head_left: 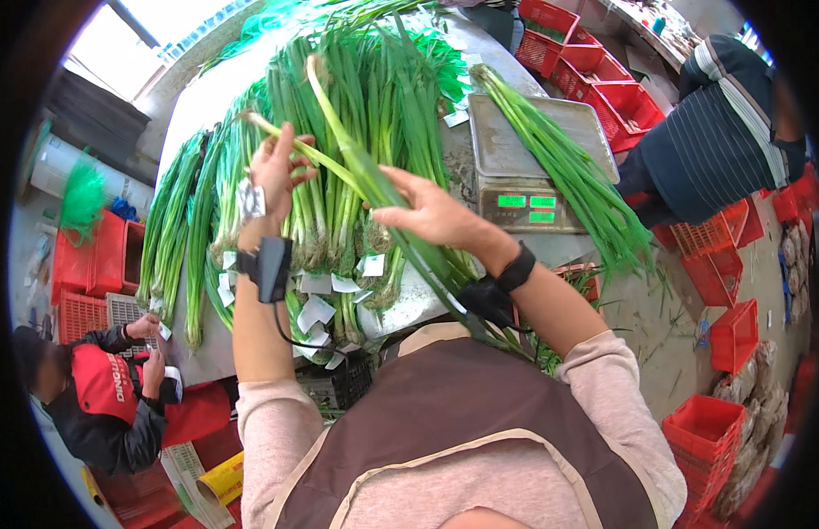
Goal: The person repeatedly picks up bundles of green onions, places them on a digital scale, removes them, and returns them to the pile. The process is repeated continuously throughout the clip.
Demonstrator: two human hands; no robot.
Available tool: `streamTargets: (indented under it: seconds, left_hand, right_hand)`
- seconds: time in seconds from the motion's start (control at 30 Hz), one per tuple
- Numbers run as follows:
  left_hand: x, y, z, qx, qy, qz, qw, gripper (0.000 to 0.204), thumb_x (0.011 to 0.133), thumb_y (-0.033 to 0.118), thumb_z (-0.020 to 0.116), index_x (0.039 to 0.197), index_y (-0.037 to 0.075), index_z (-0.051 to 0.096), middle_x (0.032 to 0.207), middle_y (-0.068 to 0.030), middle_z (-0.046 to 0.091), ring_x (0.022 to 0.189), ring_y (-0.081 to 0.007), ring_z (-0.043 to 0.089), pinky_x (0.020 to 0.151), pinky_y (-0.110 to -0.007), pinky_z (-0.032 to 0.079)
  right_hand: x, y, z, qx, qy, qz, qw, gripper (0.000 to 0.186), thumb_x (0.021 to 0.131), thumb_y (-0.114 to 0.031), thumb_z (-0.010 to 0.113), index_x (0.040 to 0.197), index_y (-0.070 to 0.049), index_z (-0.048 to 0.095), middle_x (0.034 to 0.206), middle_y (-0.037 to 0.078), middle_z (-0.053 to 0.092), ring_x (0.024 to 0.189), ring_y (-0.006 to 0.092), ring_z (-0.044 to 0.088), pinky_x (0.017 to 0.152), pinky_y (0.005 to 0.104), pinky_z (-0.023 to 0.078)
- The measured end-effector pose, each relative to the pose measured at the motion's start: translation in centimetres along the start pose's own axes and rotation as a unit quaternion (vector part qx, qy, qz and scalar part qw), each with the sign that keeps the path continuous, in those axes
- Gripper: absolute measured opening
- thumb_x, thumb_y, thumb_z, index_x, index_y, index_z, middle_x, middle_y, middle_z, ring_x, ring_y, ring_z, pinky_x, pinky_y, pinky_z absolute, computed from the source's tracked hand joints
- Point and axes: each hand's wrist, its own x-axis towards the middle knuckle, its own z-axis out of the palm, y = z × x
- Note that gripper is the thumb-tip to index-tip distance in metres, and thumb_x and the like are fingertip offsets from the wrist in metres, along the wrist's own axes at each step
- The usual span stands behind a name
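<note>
At frame centre, the right hand (424,208) grips onion stalks (346,141); the left hand (275,169) half-curls beside them, hold unclear. Upper centre, tagged bundles (401,115) look done; the held stalks and upper-right bunch (564,167) seem unfinished

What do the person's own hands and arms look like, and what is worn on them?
The left hand and right hand wear no gloves. The left wrist carries a black boxy device with a thin black cable, and a silvery patch nearer the hand. A black strap circles the right wrist. Pale pinkish sleeves end near the elbows.
</note>
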Motion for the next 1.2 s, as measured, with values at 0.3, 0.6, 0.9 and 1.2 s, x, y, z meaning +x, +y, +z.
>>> streamTargets:
  seconds: [0.3, 0.6, 0.9, 1.2]
  left_hand:
    - [-4.4, -8.4, 2.8, -0.217, -0.032, -0.060, 0.974, 0.036, 0.090, 0.005, 0.054, 0.123, -0.006, 0.046, 0.117, -0.0201, 0.058, 0.088, -0.0205, 0.060, 0.080, -0.031, 0.050]
    - [-3.2, -3.5, -5.5, -0.281, 0.003, 0.070, 0.957, 0.023, 0.097, 0.011, 0.048, 0.117, -0.001, 0.049, 0.089, -0.0049, 0.054, 0.057, -0.0058, 0.043, 0.048, -0.019, 0.042]
    - [-3.9, -4.1, -6.5, -0.344, -0.077, 0.046, 0.935, 0.024, 0.100, 0.015, 0.045, 0.118, -0.001, 0.045, 0.082, -0.0019, 0.043, 0.059, -0.0057, 0.037, 0.052, -0.020, 0.036]
    - [-3.8, -4.0, -6.4, -0.342, -0.115, 0.029, 0.932, 0.021, 0.100, 0.014, 0.043, 0.116, 0.000, 0.045, 0.080, -0.0020, 0.043, 0.058, -0.0059, 0.035, 0.050, -0.020, 0.036]
  right_hand:
    - [-0.7, 3.6, 1.6, -0.281, 0.109, -0.121, 0.946, 0.040, 0.087, -0.018, 0.059, 0.122, 0.000, 0.052, 0.105, 0.018, 0.056, 0.095, 0.0358, 0.057, 0.080, 0.0406, 0.047]
    - [-5.1, 4.8, -11.0, -0.498, 0.245, -0.032, 0.831, 0.031, 0.086, -0.001, 0.045, 0.116, -0.003, 0.054, 0.107, 0.023, 0.057, 0.100, 0.0379, 0.057, 0.085, 0.0423, 0.047]
    - [-6.9, 2.6, -21.9, -0.626, 0.237, 0.120, 0.733, 0.042, 0.082, -0.013, 0.059, 0.123, -0.005, 0.054, 0.121, 0.027, 0.053, 0.107, 0.0416, 0.056, 0.093, 0.0461, 0.045]
    - [-8.0, 2.1, -22.6, -0.572, 0.234, 0.175, 0.766, 0.029, 0.078, -0.020, 0.066, 0.099, 0.001, 0.066, 0.098, 0.025, 0.063, 0.094, 0.0407, 0.061, 0.083, 0.0462, 0.048]
